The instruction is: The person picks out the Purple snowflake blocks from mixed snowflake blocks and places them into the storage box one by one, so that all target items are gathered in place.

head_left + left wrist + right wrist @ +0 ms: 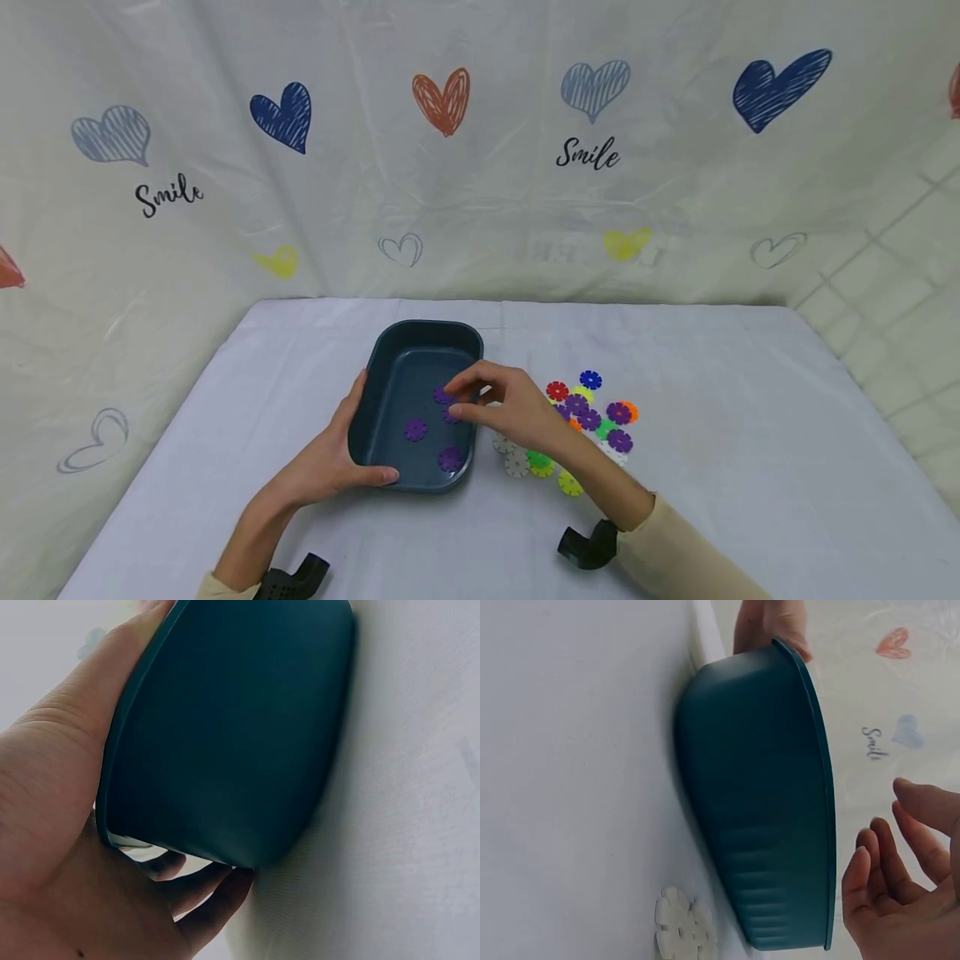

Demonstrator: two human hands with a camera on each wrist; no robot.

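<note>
A dark teal tray [431, 336] stands on the white cloth. My left hand [330, 454] grips its left side, thumb over the near rim and fingers along the outer wall; the left wrist view shows the same hold on the tray [225, 735]. Several purple flower-shaped discs lie inside, among them one [416, 430] mid-tray and one [451, 458] near the close right corner. Above the right rim hovers my right hand [510, 404], thumb and fingers apart. Seen from the right wrist, that hand [907, 877] has nothing between its fingertips.
Right of the tray lies a loose spread of flower-shaped discs: blue [591, 380], red [557, 391], purple [619, 441], yellow [570, 483] and white [517, 463], partly hidden by my right forearm. Behind the table hangs a pale sheet [510, 183] printed with hearts.
</note>
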